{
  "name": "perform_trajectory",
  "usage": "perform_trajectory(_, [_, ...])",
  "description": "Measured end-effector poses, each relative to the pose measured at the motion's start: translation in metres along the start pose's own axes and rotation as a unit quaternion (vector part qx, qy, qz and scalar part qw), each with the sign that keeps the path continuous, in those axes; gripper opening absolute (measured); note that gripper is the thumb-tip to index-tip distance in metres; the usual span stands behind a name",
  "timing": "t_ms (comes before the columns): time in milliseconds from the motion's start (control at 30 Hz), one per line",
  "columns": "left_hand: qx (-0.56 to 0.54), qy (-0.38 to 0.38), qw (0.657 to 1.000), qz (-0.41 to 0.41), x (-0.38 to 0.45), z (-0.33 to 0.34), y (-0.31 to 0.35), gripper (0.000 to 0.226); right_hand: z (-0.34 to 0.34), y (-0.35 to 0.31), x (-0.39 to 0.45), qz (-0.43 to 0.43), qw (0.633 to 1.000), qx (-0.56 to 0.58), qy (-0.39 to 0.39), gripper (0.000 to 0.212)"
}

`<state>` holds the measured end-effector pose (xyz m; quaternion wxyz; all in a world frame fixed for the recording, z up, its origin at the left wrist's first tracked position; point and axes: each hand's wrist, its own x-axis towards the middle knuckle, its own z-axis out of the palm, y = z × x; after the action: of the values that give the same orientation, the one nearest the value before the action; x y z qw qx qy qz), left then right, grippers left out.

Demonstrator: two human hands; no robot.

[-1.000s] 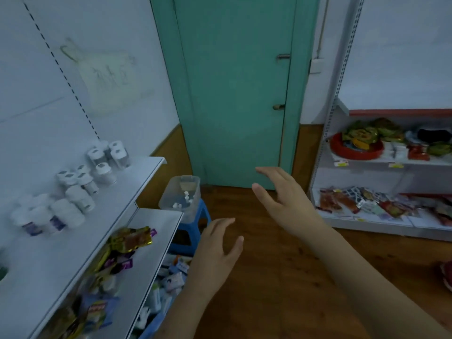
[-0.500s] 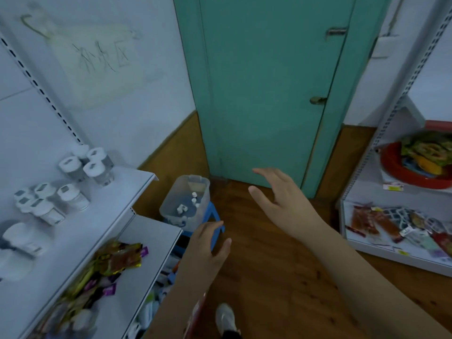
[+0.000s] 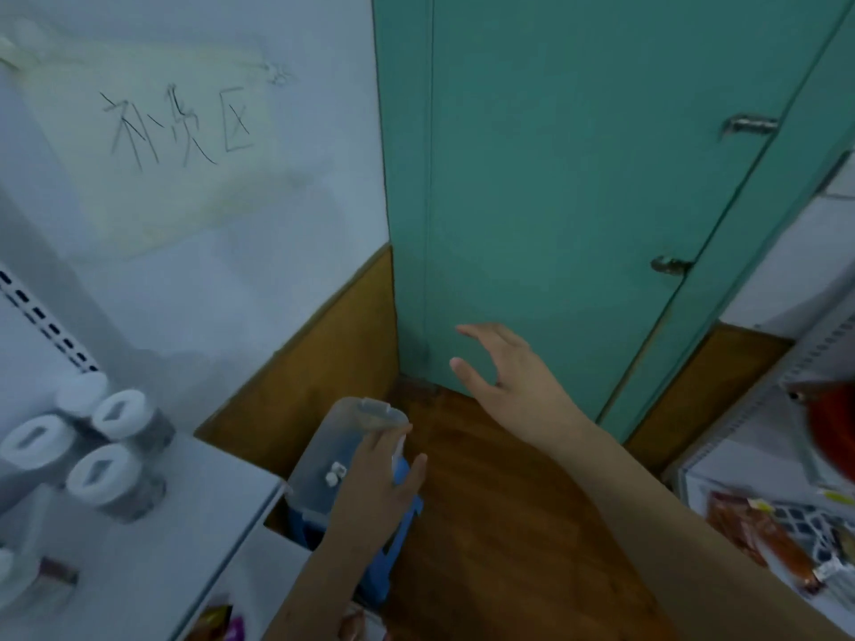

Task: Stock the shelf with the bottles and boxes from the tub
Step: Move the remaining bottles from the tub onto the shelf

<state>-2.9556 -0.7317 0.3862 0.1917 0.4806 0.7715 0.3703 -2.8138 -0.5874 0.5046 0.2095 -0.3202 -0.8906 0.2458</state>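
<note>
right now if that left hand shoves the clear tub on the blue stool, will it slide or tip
Probably slides easily: the clear tub looks like thin plastic and holds only a few small white items, so it seems light. It may tip, since it sits high on the narrow blue stool under the left hand.

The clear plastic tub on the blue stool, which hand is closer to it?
Left. The left hand reaches over the clear tub, fingers at its far rim. The right hand hangs open to the tub's right, above the wooden floor.

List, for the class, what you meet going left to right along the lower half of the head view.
White-capped jars on the shelf → clear tub → left hand → right hand → red bowl.
</note>
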Motion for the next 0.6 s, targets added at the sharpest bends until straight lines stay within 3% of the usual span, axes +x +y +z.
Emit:
perform_trajectory(267, [-0.003,0.026,0.996,-0.081,0.089,-0.032,-0.045,0.039,0.055,0.016,0.125,0.007,0.997,0.068,-0.048,0.047])
perform_trajectory(433, [-0.009,0.073,0.988,-0.135,0.133,-0.044,-0.072,0.032,0.095,0.026,0.208,-0.020,0.990,0.109,-0.092,0.045])
perform_trajectory(600, [-0.010,0.118,0.974,-0.192,0.179,-0.052,-0.092,0.040,0.150,0.029,0.295,-0.062,0.974,0.131,-0.171,0.047])
